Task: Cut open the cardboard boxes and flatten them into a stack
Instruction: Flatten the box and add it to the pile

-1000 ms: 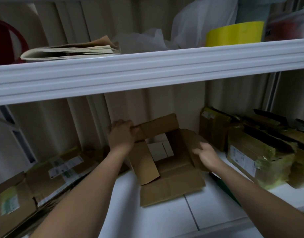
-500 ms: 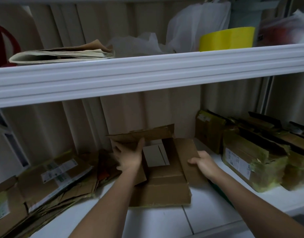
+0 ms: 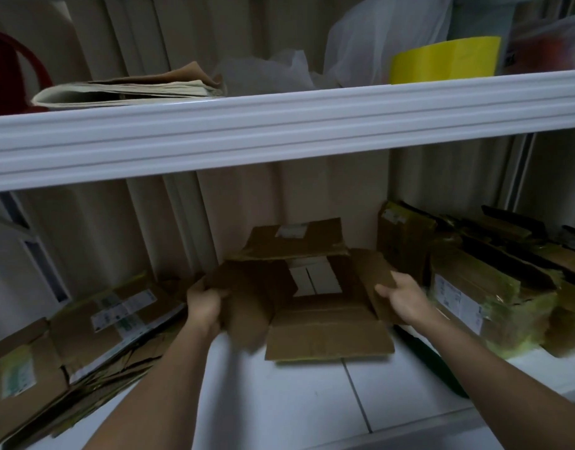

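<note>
An opened cardboard box (image 3: pixel 325 306) sits on the white tiled floor (image 3: pixel 279 401) against the ribbed wall panel (image 3: pixel 240 206), roughly midway along that wall and below the white shelf (image 3: pixel 279 125). Its flaps are spread: the near flap lies flat on the tiles toward the person, the far flap stands up against the wall with a pale label near its top edge, and a white patch shows inside the box. The left hand (image 3: pixel 204 308) has its fingers curled round the left flap, gripping the edge; this part is blurred, so the exact finger placement is hard to read. The right hand (image 3: pixel 401 298) grips the right flap, thumb on the inner face and fingers wrapped behind the edge. To the left, along the wall and floor, lies a pile of flattened cardboard boxes (image 3: pixel 85 332), with printed labels on the top sheets. To the right, near the wall, a group of taped cardboard boxes (image 3: pixel 474 287) wrapped in yellowish tape rests on a raised white ledge, and a dark green object (image 3: pixel 432 365) lies just below that ledge's edge. On the shelf rest a folded stack of paper (image 3: pixel 130 92) at the left, white plastic bags (image 3: pixel 361 50) in the middle, and a yellow container (image 3: pixel 445 60) toward the right.
</note>
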